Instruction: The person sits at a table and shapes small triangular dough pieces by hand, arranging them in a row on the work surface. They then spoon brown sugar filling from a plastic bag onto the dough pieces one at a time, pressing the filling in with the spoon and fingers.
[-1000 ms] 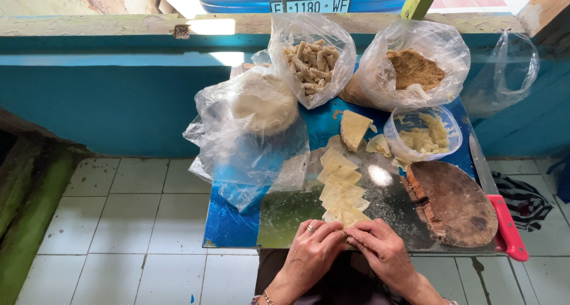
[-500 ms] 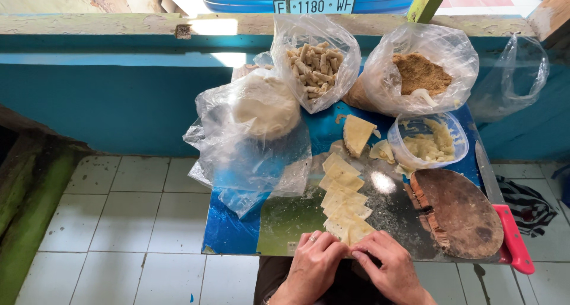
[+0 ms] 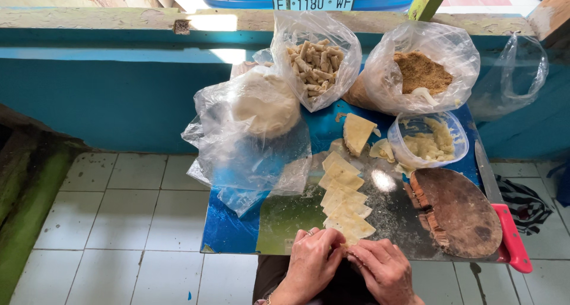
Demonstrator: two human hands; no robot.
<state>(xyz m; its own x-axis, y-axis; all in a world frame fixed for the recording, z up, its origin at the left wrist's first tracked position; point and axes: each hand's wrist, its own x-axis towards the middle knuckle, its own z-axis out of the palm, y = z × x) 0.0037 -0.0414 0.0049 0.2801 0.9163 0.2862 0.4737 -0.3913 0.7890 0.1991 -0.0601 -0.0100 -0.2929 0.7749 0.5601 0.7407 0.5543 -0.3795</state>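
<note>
While both hands work close together at the near edge of the small table (image 3: pixel 231 234), the left hand (image 3: pixel 312 258) and right hand (image 3: pixel 383 268) pinch the nearest pale dough wrapper (image 3: pixel 349 229), fingertips closed on its lower edge. It is the closest piece in a row of overlapping wrappers (image 3: pixel 341 183) running away across the tabletop. A round wooden board (image 3: pixel 460 213) lies just right of the row, a knife with a red handle (image 3: pixel 510 239) beside it. Beyond stand a tub of filling (image 3: pixel 430 141) and plastic bags: rolled pieces (image 3: pixel 314 61), crumbs (image 3: pixel 421 70), dough sheets (image 3: pixel 264 106).
</note>
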